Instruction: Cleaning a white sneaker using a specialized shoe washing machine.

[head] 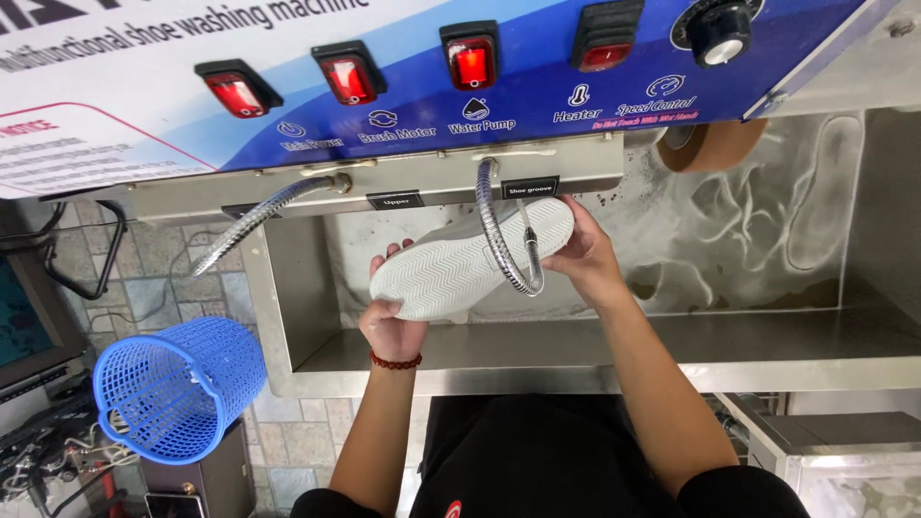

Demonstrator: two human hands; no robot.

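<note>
Big picture first: a stainless steel wash basin [537, 360] fills the middle of the view, its back wall streaked with foam and water, and above it juts a blue-and-white control panel [403, 86] with a row of red rocker switches [470, 59] and a black dial [721, 29]. A brown brush roller [715, 144] sits at the upper right of the tub. Off to the left, a blue plastic basket [177, 388] lies tipped on its side over the tiled floor.

Now into the basin: a white sneaker [460, 269] is held sole-up, above the tub floor and clear of it, right under the panel. A flexible metal hose [504, 235] loops down in front of the sole; a second hose [259, 219] hangs off to the left.

The left hand [391, 326], red bead bracelet [395, 363] at the wrist, cups one end of the shoe, thumb on the sole, fingers curled round behind. The right hand [587, 257] clamps the other end, fingers wrapped over the edge, their tips hidden behind it.

Judging it: light, fairly stiff through the rubber sole, softer in the upper, and likely slick when wet. The ribbed sole edges at both ends look like the surest hold.
</note>
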